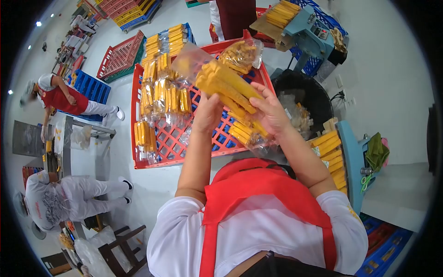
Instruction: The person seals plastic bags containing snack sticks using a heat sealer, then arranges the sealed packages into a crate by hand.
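Observation:
A clear plastic bag of yellow sticks [224, 81] is held up between my two hands, over a red crate [173, 143]. My left hand [208, 111] grips its lower left side, and my right hand [270, 110] grips its right end. The bag's loose clear end points up and left. Bagged yellow sticks [166, 94] lie in the left part of the crate. Another bag of sticks [244, 131] rests just below my hands, partly hidden by them. A bag of yellow pieces [241, 54] sits at the crate's upper right.
Right of the crate stands a black-lined bin [311, 92] with plastic bags. Blue machines [307, 34] [353, 157] stand at the upper right and right, near yellow sticks. Co-workers [60, 94] [69, 198] are at the left; another person [233, 18] stands beyond the crate.

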A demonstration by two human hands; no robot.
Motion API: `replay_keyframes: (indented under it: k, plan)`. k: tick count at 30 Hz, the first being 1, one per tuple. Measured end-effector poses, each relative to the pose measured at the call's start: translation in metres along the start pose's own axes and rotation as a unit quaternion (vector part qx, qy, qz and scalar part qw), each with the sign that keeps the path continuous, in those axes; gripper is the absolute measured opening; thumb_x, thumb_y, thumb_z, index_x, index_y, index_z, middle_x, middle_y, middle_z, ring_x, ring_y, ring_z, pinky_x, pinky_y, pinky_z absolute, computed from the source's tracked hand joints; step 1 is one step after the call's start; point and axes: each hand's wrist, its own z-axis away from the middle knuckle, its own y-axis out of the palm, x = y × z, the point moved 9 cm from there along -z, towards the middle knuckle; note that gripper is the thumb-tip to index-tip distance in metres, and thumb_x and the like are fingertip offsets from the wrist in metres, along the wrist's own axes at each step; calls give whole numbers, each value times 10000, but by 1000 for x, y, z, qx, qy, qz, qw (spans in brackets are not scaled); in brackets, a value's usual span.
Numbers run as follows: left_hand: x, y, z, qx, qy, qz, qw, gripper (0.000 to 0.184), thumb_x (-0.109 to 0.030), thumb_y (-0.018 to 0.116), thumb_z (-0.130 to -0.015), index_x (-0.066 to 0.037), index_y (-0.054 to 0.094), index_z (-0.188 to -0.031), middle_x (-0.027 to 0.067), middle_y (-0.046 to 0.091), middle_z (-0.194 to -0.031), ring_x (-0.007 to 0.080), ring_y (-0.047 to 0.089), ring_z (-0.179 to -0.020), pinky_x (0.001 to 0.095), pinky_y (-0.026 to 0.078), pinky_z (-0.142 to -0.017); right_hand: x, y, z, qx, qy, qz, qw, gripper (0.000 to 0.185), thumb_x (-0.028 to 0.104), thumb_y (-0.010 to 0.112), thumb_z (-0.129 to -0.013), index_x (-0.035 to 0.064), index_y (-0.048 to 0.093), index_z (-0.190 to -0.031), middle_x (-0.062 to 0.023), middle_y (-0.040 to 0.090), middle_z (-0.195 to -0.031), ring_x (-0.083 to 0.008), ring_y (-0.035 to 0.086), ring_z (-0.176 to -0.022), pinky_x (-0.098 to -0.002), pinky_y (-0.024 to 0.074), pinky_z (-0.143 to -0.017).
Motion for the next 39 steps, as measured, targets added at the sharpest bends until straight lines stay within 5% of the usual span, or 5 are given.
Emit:
replay_keyframes:
  k: [13,23,26,28,39]
  plan:
    - [-3,5,4,15,0,-1,1000,552,-265,579,-790,-47,337,-1236,86,433,-1227,230,413,-1140,400,312,-969,19,11,20,3,-80,190,979,607,26,622,-728,2,294,-1238,-85,432,-1152,-158,427,-1073,-273,356,-901]
    - [75,18,45,30,-365,136,921,492,-311,517,-830,-16,395,-1204,139,513,-1133,216,543,-992,344,446,-845,119,0,36,-78,-304,234,920,471,149,560,-814,6,340,-1206,-77,451,-1146,-123,468,-998,-264,373,-868]
    - [90,37,67,88,-454,278,842,486,-314,514,-830,-24,408,-1204,147,499,-1160,250,523,-1029,377,416,-883,154,-3,50,-121,-274,414,860,258,165,595,-791,-21,555,-966,-50,586,-875,-86,535,-790,-213,419,-715]
    - [95,35,66,86,-455,302,833,486,-318,502,-836,-25,404,-1210,146,497,-1163,248,517,-1037,377,405,-895,115,-1,44,-2,-12,573,820,160,148,593,-786,-9,614,-761,-19,592,-675,-76,548,-645,-200,429,-601]
    - [45,-7,28,64,-211,189,957,829,-624,438,-745,-13,274,-1281,153,335,-1302,288,347,-1193,430,290,-979,107,-8,48,-39,-134,471,871,173,109,533,-814,-27,614,-882,-69,602,-839,-71,545,-621,-194,443,-564]
